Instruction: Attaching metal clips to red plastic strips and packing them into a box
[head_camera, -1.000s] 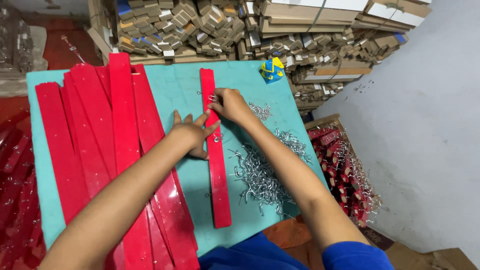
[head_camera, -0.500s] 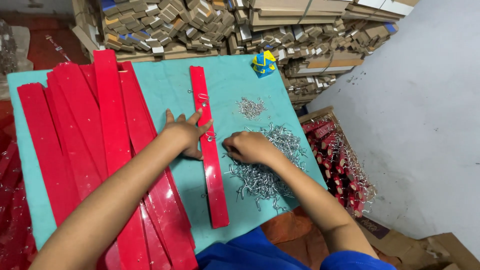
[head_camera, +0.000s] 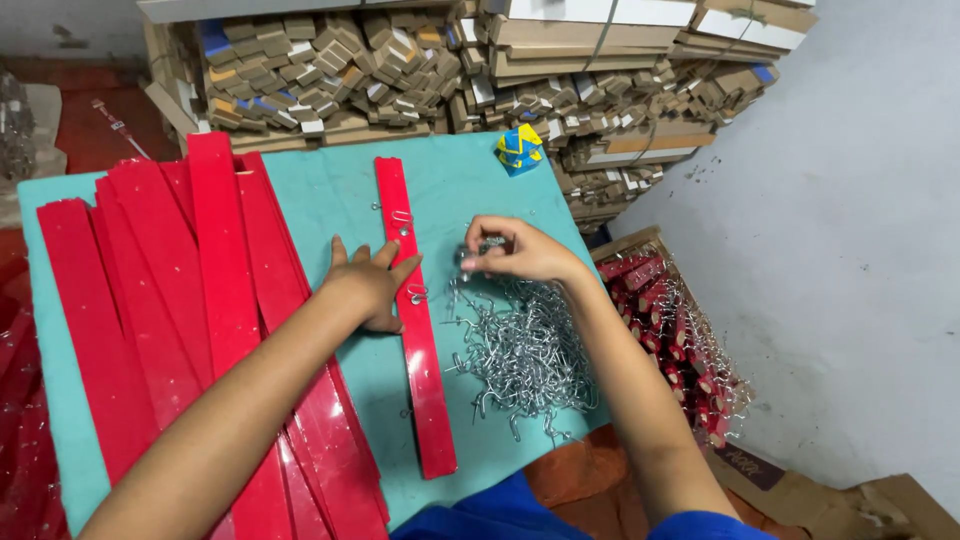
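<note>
A long red strip (head_camera: 418, 340) lies lengthwise on the teal table (head_camera: 330, 205), with small metal hooks fitted along it. My left hand (head_camera: 372, 285) rests flat on the table, fingers spread, touching the strip's left edge. My right hand (head_camera: 515, 250) hovers just right of the strip, fingertips pinched on a small metal hook (head_camera: 468, 262). Below that hand lies a heap of silver metal hooks (head_camera: 525, 355).
A pile of similar red strips (head_camera: 190, 300) covers the table's left half. A small blue and yellow box (head_camera: 520, 147) sits at the far edge. Stacked cardboard bundles (head_camera: 420, 60) stand behind. A crate of finished red pieces with hooks (head_camera: 670, 330) sits at the right.
My right hand went from the strip's upper part down to the hook heap, then lifted back towards the strip with a hook pinched. My left hand stayed on the strip.
</note>
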